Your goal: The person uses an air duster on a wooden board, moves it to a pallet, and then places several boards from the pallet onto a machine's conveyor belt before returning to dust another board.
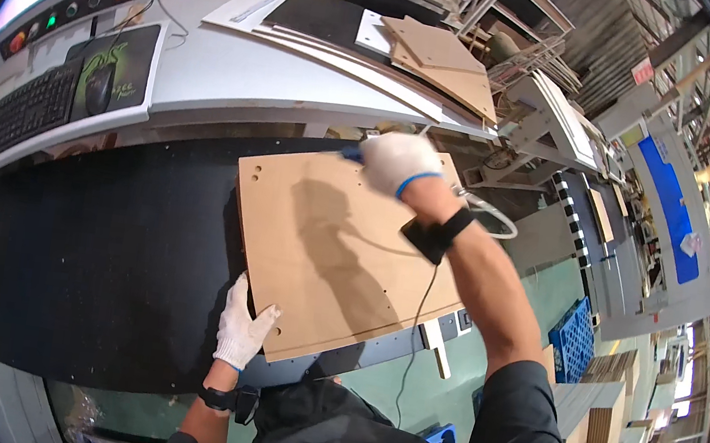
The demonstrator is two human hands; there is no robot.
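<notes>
The brown fibreboard panel (336, 259) lay flat on the black worktable (91, 250), under both hands. The gloved left hand (244, 325) pressed open-palmed on its near corner; the gloved right hand (397, 161) was closed around a blue-tipped tool (353, 155) at the far edge. The panel looked stiff, thin, smooth-faced and probably light, drilled with small holes, best gripped by opposite edges.

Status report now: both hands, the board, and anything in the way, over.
Left hand flat on wooden board, near edge. Right hand grips blue tool at far edge. Board lies on black table. Thin cable trails across board.
</notes>
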